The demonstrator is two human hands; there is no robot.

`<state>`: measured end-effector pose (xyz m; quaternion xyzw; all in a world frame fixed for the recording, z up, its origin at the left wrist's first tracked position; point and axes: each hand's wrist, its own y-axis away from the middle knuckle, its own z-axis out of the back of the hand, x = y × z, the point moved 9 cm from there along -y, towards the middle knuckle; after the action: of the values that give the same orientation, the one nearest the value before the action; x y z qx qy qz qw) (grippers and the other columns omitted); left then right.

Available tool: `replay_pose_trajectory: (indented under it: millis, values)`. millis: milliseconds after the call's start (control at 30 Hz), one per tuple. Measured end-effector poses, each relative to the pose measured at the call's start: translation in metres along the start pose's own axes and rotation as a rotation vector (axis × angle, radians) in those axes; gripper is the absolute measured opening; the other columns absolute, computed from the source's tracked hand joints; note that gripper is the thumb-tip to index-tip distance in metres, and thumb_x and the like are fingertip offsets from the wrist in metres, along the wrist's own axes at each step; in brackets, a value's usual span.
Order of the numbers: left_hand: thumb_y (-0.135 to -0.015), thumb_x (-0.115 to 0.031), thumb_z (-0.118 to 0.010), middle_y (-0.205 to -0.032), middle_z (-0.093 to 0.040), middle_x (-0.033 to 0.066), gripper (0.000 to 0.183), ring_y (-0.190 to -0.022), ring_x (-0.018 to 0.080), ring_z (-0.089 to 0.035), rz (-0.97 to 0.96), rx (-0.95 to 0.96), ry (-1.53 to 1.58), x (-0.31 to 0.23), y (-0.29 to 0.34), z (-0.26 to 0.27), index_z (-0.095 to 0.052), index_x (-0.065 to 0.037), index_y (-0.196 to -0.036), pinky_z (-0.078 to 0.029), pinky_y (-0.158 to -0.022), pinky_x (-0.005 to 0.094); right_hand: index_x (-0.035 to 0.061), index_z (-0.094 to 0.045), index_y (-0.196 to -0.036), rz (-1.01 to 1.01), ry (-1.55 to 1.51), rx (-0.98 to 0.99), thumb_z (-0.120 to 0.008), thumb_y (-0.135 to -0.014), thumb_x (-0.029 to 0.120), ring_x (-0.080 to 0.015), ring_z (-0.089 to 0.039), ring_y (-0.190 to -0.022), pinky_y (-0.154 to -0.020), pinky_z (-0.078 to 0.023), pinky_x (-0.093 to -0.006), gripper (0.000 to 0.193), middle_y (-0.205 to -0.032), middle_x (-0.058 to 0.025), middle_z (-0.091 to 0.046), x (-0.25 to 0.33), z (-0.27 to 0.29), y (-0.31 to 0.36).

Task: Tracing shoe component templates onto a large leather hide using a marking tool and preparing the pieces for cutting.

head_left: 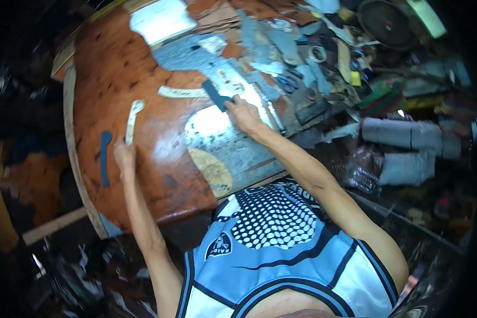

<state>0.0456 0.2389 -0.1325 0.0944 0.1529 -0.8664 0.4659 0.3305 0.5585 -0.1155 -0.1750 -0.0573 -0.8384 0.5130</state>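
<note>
My left hand [123,158] is closed on the lower end of a narrow white pattern strip [132,121], which has a rounded top and dark writing. To its left, a dark blue strip [104,161] with a similar rounded end lies on the brown leather sheet [164,159]. My right hand [244,115] pinches the lower end of a dark blue flat piece [213,93] over the worktable's middle. A second white curved strip [180,93] lies on the leather, its right end meeting the blue piece.
A bright white sheet [161,21] lies at the far left, beside stacked brown pieces [214,20]. Blue and grey scraps, scissors [287,84] and a tape roll [317,53] clutter the far right. A pale yellow piece [211,170] lies near the front edge; wrapped rolls [403,133] are to the right.
</note>
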Motion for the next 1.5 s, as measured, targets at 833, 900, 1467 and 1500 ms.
replay_pose_trajectory:
  millis: [833,900,1467,1500]
  values:
    - [-0.084,0.002,-0.063,-0.103,-0.067,0.0114,0.019,-0.094,0.0247,-0.063,-0.345,0.782,0.627,-0.302,0.035,0.042,-0.07,0.001,-0.101,-0.05,-0.082,0.034,0.0009,-0.063,-0.126,-0.377,-1.695,0.526,-0.06,-0.099,0.028,-0.009,-0.058,-0.07,-0.062,-0.047,-0.0227,0.038,-0.101,-0.013,-0.071,-0.014,0.087,0.118]
    - [-0.078,0.005,-0.065,-0.122,-0.062,0.0181,0.02,-0.116,0.0356,-0.056,-0.408,0.699,0.509,-0.324,0.028,0.043,-0.07,-0.002,-0.096,-0.044,-0.1,0.0416,-0.0008,-0.07,-0.115,-0.361,-1.484,0.466,-0.064,-0.097,0.021,-0.0169,-0.064,-0.101,-0.092,-0.049,-0.0311,0.029,-0.108,-0.0119,-0.071,-0.037,0.103,0.107]
    - [-0.081,0.01,-0.058,-0.145,-0.044,0.0248,0.028,-0.139,0.044,-0.036,-0.263,0.323,0.408,-0.258,0.069,-0.009,-0.065,-0.004,-0.103,-0.026,-0.116,0.0495,0.0041,-0.067,-0.107,-0.276,-0.27,0.162,-0.07,-0.086,0.026,-0.0397,-0.068,-0.08,-0.067,-0.056,-0.0477,0.03,-0.099,-0.018,-0.066,-0.09,0.113,-0.036]
    - [-0.08,0.01,-0.058,-0.145,-0.044,0.0243,0.028,-0.138,0.044,-0.037,-0.258,0.323,0.413,-0.256,0.07,-0.01,-0.065,-0.004,-0.103,-0.026,-0.116,0.0499,0.0038,-0.064,-0.113,-0.259,-0.262,0.151,-0.072,-0.085,0.028,-0.041,-0.068,-0.08,-0.067,-0.056,-0.0484,0.038,-0.102,-0.0206,-0.064,-0.082,0.109,-0.051]
